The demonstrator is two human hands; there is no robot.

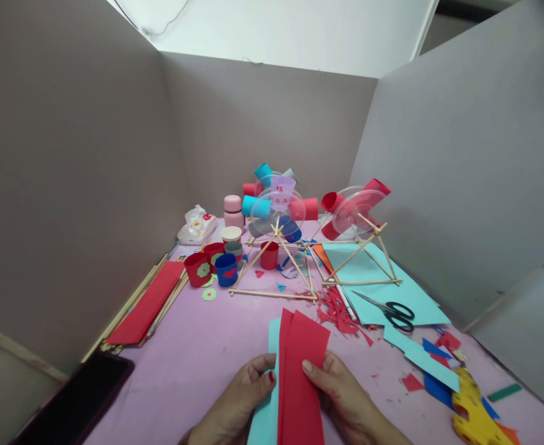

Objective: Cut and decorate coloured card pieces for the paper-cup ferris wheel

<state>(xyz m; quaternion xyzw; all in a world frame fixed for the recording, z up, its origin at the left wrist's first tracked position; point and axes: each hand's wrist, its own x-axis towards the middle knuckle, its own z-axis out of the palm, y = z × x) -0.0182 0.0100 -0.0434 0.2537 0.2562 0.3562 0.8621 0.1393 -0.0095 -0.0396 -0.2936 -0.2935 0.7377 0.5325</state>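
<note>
Near the front edge of the table, my left hand (248, 392) is closed on a light-blue paper strip (265, 411), its thumb lying on top. Red paper strips (300, 386) overlap the blue one, and my right hand (339, 392) grips them at the right edge with the thumb in front. The lower ends of the strips run out of view. Beyond my hands stands a Ferris-wheel model (277, 213) with a stick frame, clear discs and coloured paper cups. A second stick-framed wheel (360, 213) with red paper tubes stands to its right.
Scissors (395, 312) lie on light-blue sheets (420, 303) at right, near red scraps (339, 309) and a yellow tool (476, 411). Decorated paper cups (227, 272) stand left of centre. Red paper (149, 306) rests on sticks; a dark phone-like device (81, 395) lies nearer. Grey partitions (272, 117) enclose the table.
</note>
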